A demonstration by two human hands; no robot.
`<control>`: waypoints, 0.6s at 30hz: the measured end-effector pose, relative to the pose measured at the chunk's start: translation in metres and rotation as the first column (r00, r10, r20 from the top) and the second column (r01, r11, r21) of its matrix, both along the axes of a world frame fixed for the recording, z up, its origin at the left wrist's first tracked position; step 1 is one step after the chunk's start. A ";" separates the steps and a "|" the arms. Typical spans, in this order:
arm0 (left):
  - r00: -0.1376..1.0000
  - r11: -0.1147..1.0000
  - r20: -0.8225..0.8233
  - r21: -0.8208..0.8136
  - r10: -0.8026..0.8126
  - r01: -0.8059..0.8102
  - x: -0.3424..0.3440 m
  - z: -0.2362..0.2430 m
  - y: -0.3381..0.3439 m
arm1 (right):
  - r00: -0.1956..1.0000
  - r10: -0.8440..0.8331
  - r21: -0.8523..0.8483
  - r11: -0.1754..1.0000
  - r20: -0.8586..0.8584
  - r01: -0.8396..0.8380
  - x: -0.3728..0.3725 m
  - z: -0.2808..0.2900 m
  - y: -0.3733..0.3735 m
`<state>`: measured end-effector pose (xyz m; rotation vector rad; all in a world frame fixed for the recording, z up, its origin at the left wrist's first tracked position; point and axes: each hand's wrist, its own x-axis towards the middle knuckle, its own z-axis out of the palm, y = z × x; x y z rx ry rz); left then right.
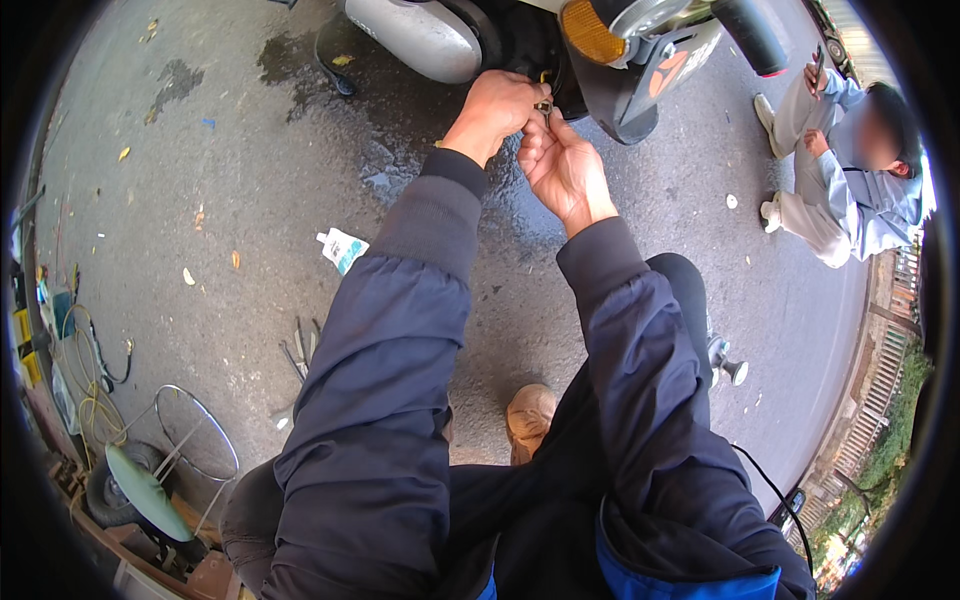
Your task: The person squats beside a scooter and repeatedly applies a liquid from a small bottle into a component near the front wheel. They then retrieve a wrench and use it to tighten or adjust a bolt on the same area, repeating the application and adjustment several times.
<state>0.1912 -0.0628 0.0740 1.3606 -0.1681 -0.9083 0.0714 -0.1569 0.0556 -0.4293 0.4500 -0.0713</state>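
Observation:
In the head view my left hand (495, 110) and my right hand (562, 165) meet at the top centre, both closed at the fingertips around a small metal part (543, 109). A short yellow piece (543, 78) shows just above it in the dark recess of a scooter. The scooter's silver side panel (410, 35) is left of my hands; its orange reflector (590, 30) and grey mudguard (665, 65) are to the right. Whether the small part is attached to the scooter I cannot tell.
A white tube (343, 250) and some tools (300, 345) lie on wet-patched asphalt (230, 180) at left. Yellow hoses (100, 400) and a wheel (135, 480) sit lower left. A person (840, 180) holding a phone crouches at right. A metal object (728, 360) stands right of my knee.

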 end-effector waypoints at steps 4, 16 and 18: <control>0.999 1.000 0.019 -0.007 0.027 -0.027 -0.002 0.000 0.000 | 0.980 -0.163 -0.068 0.985 -0.111 0.156 0.004 -0.002 0.003; 0.974 0.992 0.220 0.104 0.051 -0.075 -0.001 -0.010 -0.005 | 0.959 -0.197 -0.647 0.763 -0.206 0.018 0.003 0.013 0.017; 0.970 0.988 0.239 0.133 0.043 -0.076 -0.001 -0.011 -0.005 | 0.973 -0.099 -0.527 0.849 -0.210 -0.028 0.001 0.016 0.013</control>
